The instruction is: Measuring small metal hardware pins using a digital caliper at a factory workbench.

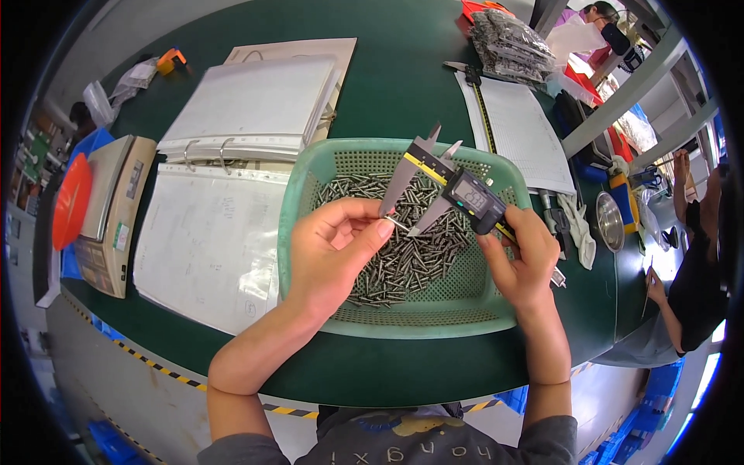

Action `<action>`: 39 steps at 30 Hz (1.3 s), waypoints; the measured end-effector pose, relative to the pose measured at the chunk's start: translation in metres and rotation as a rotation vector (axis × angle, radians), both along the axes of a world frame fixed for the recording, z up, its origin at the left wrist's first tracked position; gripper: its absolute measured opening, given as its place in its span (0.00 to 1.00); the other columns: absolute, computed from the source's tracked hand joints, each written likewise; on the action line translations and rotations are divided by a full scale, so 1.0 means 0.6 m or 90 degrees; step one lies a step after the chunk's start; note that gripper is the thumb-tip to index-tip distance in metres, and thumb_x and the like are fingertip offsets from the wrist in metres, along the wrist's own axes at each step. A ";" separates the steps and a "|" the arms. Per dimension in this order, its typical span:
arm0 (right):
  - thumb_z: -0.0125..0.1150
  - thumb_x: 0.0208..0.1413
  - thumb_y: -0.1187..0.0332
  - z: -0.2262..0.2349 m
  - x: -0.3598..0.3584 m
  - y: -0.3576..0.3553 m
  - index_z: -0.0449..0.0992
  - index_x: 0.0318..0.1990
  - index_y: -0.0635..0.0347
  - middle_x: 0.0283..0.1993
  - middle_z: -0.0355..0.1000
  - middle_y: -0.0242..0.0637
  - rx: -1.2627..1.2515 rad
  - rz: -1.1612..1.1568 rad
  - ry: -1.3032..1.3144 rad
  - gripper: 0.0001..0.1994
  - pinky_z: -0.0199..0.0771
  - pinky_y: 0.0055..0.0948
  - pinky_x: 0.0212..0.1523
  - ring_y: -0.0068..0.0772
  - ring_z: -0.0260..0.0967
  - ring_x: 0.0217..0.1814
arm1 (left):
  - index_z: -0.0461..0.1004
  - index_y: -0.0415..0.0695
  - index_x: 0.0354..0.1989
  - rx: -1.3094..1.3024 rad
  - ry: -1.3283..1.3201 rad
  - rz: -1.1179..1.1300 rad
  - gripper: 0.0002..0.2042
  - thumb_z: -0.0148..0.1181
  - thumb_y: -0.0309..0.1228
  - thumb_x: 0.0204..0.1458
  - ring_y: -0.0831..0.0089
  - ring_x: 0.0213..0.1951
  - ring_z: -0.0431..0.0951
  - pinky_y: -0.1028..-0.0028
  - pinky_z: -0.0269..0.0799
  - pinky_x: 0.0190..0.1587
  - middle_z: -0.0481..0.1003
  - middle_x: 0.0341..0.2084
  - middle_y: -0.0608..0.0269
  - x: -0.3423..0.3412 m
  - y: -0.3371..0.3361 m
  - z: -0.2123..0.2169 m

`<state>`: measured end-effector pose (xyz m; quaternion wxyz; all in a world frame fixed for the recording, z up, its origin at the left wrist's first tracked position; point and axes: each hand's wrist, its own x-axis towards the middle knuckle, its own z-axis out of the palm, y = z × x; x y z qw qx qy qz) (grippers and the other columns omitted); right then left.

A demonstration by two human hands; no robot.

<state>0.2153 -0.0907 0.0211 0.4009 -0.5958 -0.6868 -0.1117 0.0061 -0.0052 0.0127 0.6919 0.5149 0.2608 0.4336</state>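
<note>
My left hand (pixel 333 240) pinches a small metal pin (pixel 397 224) between thumb and fingers. The pin lies between the parted jaws of a digital caliper (pixel 474 197), whose screen faces up. Fingers of my right hand (pixel 523 260) are wrapped round the caliper's body and beam. Both hands are above a green perforated plastic basket (pixel 403 331). Many similar metal pins (pixel 403 267) fill the basket's bottom in a loose heap. Whether both jaws touch the pin I cannot tell.
Left of the basket lies an open ring binder (pixel 256 101), beside a scale (pixel 116 209) with a red tray (pixel 74 201). Behind at right are a second caliper (pixel 482 108), paper sheets (pixel 523 132) and bagged parts (pixel 511 46). A steel bowl (pixel 610 221) and another person (pixel 697 263) are farther right.
</note>
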 end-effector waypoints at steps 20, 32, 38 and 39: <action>0.65 0.39 0.68 -0.013 0.002 -0.005 0.70 0.35 0.63 0.23 0.65 0.37 -0.046 -0.002 0.013 0.15 0.65 0.30 0.17 0.39 0.65 0.19 | 0.69 0.35 0.34 -0.045 0.061 -0.014 0.07 0.57 0.22 0.47 0.80 0.33 0.70 0.81 0.67 0.38 0.71 0.30 0.64 0.001 0.003 -0.004; 0.64 0.38 0.69 -0.012 0.002 0.003 0.69 0.38 0.61 0.25 0.66 0.36 0.016 -0.046 0.020 0.16 0.64 0.29 0.18 0.37 0.66 0.20 | 0.73 0.40 0.24 0.708 0.771 -0.031 0.05 0.58 0.28 0.41 0.58 0.29 0.73 0.65 0.68 0.32 0.72 0.23 0.55 -0.003 0.066 0.008; 0.64 0.39 0.65 -0.026 0.003 0.001 0.69 0.38 0.58 0.26 0.66 0.37 -0.009 -0.058 0.010 0.17 0.66 0.32 0.20 0.39 0.67 0.24 | 0.72 0.42 0.19 0.769 0.916 -0.029 0.09 0.59 0.35 0.38 0.53 0.24 0.73 0.57 0.68 0.27 0.72 0.18 0.52 0.026 0.092 -0.022; 0.63 0.40 0.64 -0.033 0.003 0.005 0.69 0.37 0.58 0.26 0.65 0.36 0.018 -0.037 0.026 0.16 0.66 0.33 0.20 0.39 0.67 0.24 | 0.72 0.42 0.19 0.709 0.924 -0.020 0.09 0.60 0.35 0.37 0.54 0.24 0.73 0.58 0.68 0.28 0.72 0.18 0.53 0.024 0.093 -0.026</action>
